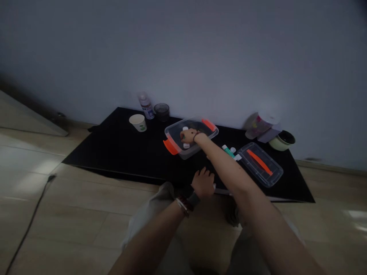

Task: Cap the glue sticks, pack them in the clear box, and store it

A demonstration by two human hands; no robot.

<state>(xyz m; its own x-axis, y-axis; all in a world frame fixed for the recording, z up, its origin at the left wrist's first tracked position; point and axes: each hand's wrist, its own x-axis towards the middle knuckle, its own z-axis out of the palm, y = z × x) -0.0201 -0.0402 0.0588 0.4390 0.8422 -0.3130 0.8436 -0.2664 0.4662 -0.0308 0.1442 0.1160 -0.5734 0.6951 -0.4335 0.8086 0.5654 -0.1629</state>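
My right hand (188, 135) is closed around a green glue stick with white ends (186, 146), inside a clear plastic box (187, 154) with orange side clips. Most of the stick's body is hidden by my fingers. My left hand (203, 182) rests at the table's front edge, fingers stretched out and holding nothing. Another green glue stick (228, 151) with white ends lies right of the box, partly behind my right forearm. Beside it is a small white round piece (233, 149). The clear lid (275, 177) with an orange handle lies flat farther right.
Along the back of the black table (109, 149) stand a paper cup (138, 123), a spray can (146, 107) and a dark glass bowl (162, 112). At the back right are a clear plastic jug (255, 128), a purple box (269, 133) and a pale green pot (281, 142).
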